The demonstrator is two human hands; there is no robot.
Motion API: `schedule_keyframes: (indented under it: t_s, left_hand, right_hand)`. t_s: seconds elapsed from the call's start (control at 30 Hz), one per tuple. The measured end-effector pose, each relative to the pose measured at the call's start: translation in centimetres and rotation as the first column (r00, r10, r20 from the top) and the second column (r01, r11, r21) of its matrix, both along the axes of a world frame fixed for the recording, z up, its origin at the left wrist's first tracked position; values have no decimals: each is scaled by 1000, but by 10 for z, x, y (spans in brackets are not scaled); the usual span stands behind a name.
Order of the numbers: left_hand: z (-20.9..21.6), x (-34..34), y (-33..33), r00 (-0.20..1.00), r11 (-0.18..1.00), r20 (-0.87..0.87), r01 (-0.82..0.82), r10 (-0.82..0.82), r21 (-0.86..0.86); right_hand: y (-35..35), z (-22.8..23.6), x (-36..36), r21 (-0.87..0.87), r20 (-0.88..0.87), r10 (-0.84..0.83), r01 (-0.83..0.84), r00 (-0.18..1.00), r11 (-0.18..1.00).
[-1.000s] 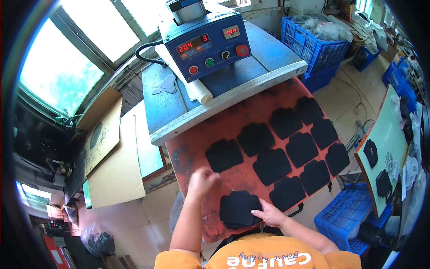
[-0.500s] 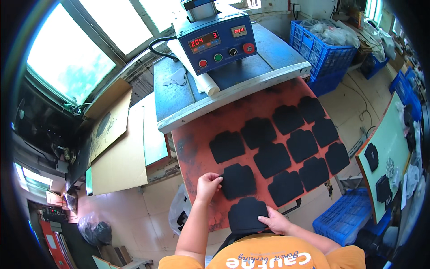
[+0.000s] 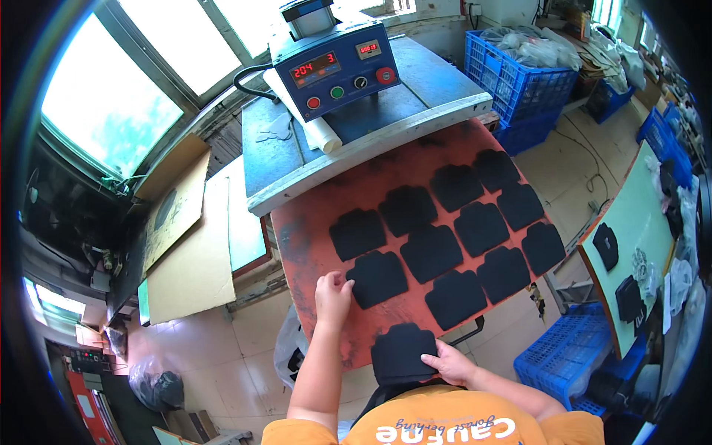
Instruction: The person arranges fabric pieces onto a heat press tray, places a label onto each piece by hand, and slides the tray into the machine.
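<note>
Black flat pieces with a stepped, tabbed top edge lie in rows on a red board. At the near left end of the rows, my left hand (image 3: 334,298) has its thumb and fingers pinched at the left edge of one black piece (image 3: 379,279), which rests on the board. Close to my body, my right hand (image 3: 449,364) holds more black pieces (image 3: 404,354) of the same shape, seemingly a stack, thumb on top and fingers hidden beneath. How many are in it I cannot tell.
Behind the red board (image 3: 311,259) stands a blue-topped press table (image 3: 423,81) with a control box (image 3: 337,70). Cardboard sheets (image 3: 196,252) lean at left. Blue crates (image 3: 519,81) stand far right, another (image 3: 560,345) near right, beside a pale green board (image 3: 630,252).
The whole view has shifted, moving the scene up and left. The black piece at my left hand has turned slightly, more in line with its row. My right hand still holds its pieces.
</note>
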State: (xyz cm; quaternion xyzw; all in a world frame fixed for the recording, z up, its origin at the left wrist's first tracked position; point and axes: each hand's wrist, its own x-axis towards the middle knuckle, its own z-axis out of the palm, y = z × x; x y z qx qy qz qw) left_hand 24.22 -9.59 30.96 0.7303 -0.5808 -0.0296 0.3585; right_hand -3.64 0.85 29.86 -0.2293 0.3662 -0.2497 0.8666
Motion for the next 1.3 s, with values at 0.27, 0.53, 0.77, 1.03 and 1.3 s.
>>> schedule_keyframes:
  t_s: [0.27,0.53,0.77,1.03,1.3]
  left_hand:
    - [38,-47,102,896,678,-440,364,-66,638]
    - [10,-51,121,721,843,-689,414,-74,343]
    - [16,-43,121,130,870,-930,328,344,368]
    - [0,-56,104,517,923,-810,90,278,374]
    - [-8,-60,94,656,906,-694,38,295,421]
  right_hand:
    - [-7,21,-5,147,-16,33,-30,999,989]
    - [-5,25,-6,200,-3,41,-40,999,979]
    - [3,18,-13,75,44,86,-89,995,993]
    - [26,8,-47,197,-8,240,-234,971,952]
    - [32,28,-59,232,-30,299,-284,954,930]
